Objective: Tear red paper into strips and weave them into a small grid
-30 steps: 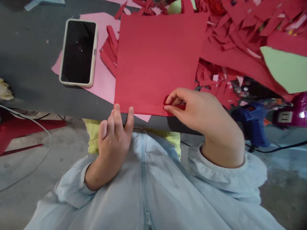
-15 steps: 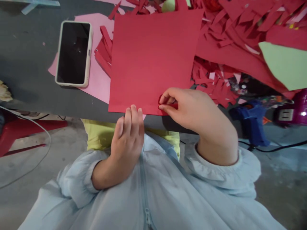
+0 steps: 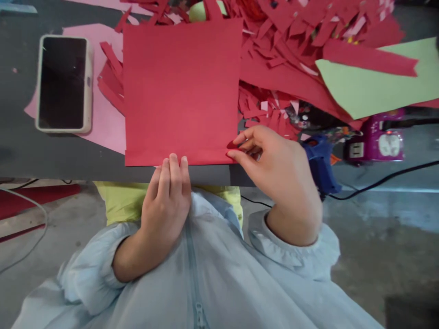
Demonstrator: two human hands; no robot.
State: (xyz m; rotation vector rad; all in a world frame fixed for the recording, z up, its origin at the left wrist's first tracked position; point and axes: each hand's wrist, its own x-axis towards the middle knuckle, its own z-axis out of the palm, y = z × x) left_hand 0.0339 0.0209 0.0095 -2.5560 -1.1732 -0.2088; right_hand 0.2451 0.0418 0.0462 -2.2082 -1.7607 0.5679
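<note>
A large sheet of red paper (image 3: 181, 87) lies flat at the table's front edge, with a narrow folded strip along its near side. My left hand (image 3: 168, 196) rests with straight, flat fingers, their tips touching the middle of that near edge. At the sheet's near right corner, my right hand (image 3: 274, 160) is closed in a pinch on the folded edge, thumb below and forefinger above. The other fingers of the right hand are curled.
Left of the sheet, a phone (image 3: 63, 84) lies on pink paper (image 3: 106, 119). Red paper scraps (image 3: 274, 41) pile up behind and to the right, near green paper (image 3: 370, 91). A blue glue gun (image 3: 318, 164) and a purple power strip (image 3: 391, 139) stand right of my right hand.
My right hand has slid rightward along the folded edge to the corner. My left hand has shifted slightly right along the sheet. The camera view has swung to the right.
</note>
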